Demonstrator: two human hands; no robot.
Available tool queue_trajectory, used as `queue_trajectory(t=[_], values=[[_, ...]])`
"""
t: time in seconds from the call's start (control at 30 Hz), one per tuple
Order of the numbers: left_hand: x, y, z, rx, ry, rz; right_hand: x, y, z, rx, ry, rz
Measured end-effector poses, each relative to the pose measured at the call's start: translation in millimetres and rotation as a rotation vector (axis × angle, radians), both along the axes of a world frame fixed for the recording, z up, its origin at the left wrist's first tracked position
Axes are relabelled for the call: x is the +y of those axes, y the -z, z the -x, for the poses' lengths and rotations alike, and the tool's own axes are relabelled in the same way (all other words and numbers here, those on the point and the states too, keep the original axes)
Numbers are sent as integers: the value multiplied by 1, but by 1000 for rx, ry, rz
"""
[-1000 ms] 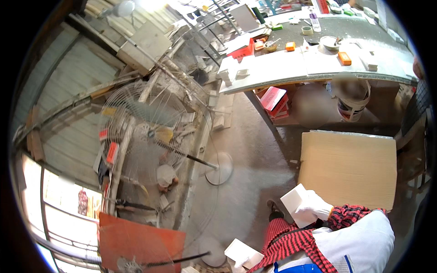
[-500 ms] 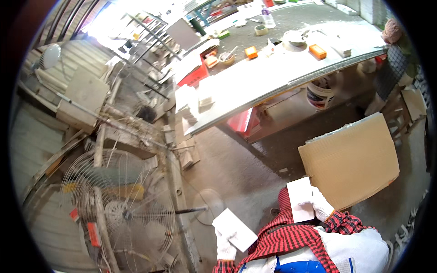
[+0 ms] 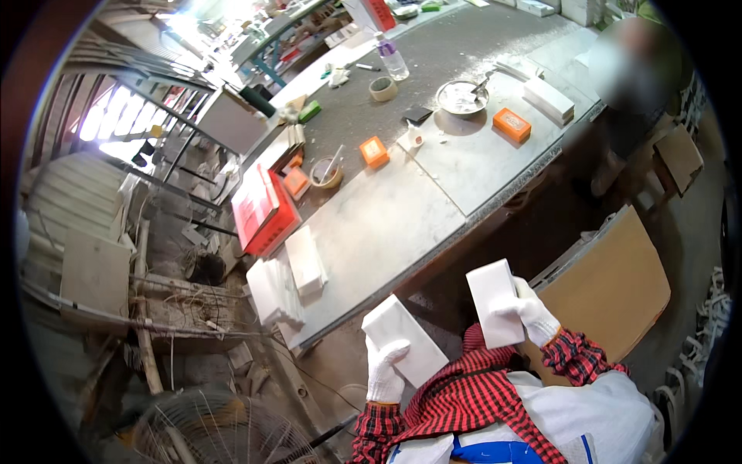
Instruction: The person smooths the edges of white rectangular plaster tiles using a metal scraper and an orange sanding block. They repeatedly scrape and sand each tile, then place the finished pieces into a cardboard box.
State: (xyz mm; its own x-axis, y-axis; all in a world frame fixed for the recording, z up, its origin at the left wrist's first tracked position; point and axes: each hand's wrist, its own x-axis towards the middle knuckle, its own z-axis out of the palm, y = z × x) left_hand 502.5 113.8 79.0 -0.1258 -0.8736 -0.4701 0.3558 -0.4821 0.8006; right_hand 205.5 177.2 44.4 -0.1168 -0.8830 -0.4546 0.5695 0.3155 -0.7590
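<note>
My left hand [image 3: 384,373], in a white knitted glove, grips a white rectangular tile [image 3: 410,340] by its near left side, thumb across its face. In my right hand [image 3: 535,313], also gloved, is a second white tile [image 3: 487,295], held by its right edge. The two tiles are apart, both slanted, and raised in front of my body at the near side of a worktable [image 3: 386,220]. At the table's near left corner stand a fanned row of white tiles [image 3: 272,294] and a neat tile stack [image 3: 306,261].
On the table lie a red box [image 3: 263,213], orange boxes [image 3: 374,152], a bowl of white powder or paste [image 3: 461,98], tape [image 3: 382,89] and a bottle [image 3: 392,58]. Cardboard [image 3: 610,298] leans at right, a fan [image 3: 224,433] stands lower left, and a person [image 3: 638,85] is far right.
The view has swung toward the table, which now fills more of it. Both hands have come up nearer its front edge, each keeping its tile. The person at far right shows more.
</note>
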Motion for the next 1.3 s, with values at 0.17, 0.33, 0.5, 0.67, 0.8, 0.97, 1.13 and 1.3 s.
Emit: queue_trajectory(t=[0.17,0.33,0.5,0.67,0.8,0.97,1.13,1.3], values=[[-81,-7,41,69,95,-32,-81,-27,13,63,71,-44],[-142,-2,63,49,202,-38,-122,-40,26,32,98,-18],[-198,4,77,43,287,-31,-146,-30,28,12,204,-84],[-239,24,79,78,301,-99,-175,-43,30,19,159,-44],[-262,37,72,108,265,-227,-217,-39,28,-40,73,-115],[-271,36,73,84,223,-255,-273,-14,50,-69,-142,-171],[-263,24,77,-17,162,-166,-308,-13,60,-151,-317,-207],[-250,8,89,-246,79,-81,-320,-14,55,-214,-392,-175]])
